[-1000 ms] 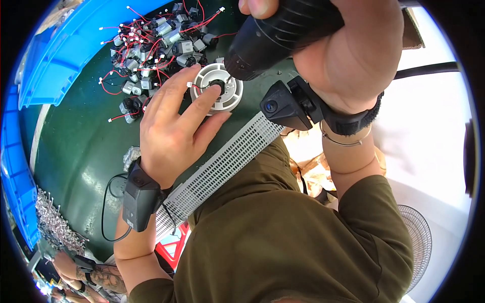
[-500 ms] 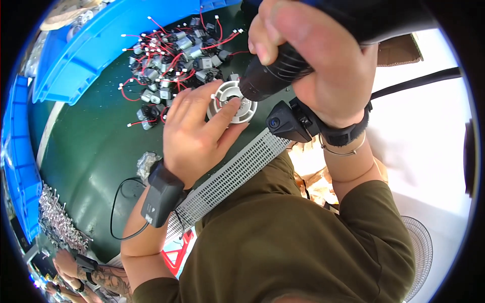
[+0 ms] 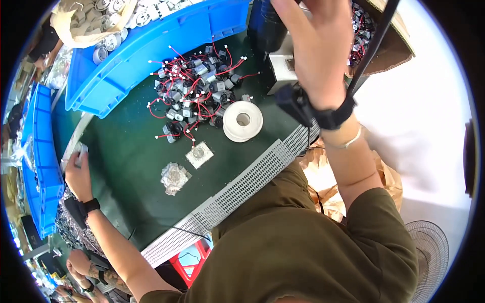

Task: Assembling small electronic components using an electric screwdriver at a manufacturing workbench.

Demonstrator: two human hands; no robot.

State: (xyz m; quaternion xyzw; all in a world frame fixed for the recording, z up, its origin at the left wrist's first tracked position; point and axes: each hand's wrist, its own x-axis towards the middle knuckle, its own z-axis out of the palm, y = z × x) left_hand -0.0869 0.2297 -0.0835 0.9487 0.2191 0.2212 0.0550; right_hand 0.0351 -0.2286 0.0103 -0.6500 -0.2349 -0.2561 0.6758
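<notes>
My right hand (image 3: 323,50) is closed on a black power screwdriver (image 3: 268,30) at the top of the view. Its nose points down beside a pale metal block (image 3: 282,70), and the upper fingers run out of the picture. Far to the left, my left hand (image 3: 80,177) pinches a small whitish round part (image 3: 81,151) above the table's left edge. Its outline is mostly hidden by my fingers. A white spool-shaped piece with a centre hole (image 3: 252,123) lies alone on the green table. Nearer to me are a small square fixture (image 3: 200,154) and a crumpled silvery lump (image 3: 175,178).
A heap of small motors with red wires (image 3: 202,86) lies mid-table. Behind it stands a blue bin (image 3: 166,43) with white round parts; another blue bin (image 3: 45,166) is at left. A cardboard box (image 3: 389,55) sits at right. A co-worker's hand (image 3: 78,261) is lower left.
My left hand has left the table's middle and gone far left with a white round part. My right hand has lifted the screwdriver up and away. The spool-shaped piece now shows uncovered.
</notes>
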